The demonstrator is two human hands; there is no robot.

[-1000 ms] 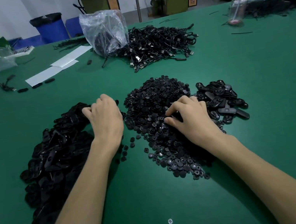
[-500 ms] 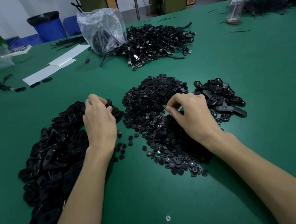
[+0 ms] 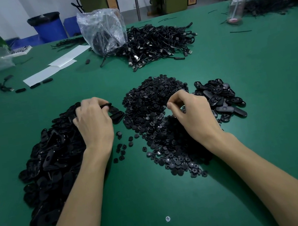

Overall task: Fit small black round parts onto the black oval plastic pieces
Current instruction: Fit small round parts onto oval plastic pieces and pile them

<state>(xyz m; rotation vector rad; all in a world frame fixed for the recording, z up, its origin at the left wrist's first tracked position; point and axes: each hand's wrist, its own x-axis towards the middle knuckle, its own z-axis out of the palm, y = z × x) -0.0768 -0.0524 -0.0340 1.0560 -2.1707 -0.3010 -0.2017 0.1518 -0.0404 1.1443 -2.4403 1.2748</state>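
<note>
- Now, my left hand curls its fingers round a thin black oval piece, seen edge-on, at the top of the glossy oval pile.
- My right hand is over the round parts with thumb and forefinger pinched; I cannot tell whether a part sits between them.
- These small matte discs form a grainy heap between my hands.
- A smaller pile of ovals lies to its right.
- Everything rests on the smooth green table.
- Farther off are tangled cables and a crinkled clear bag.
</note>
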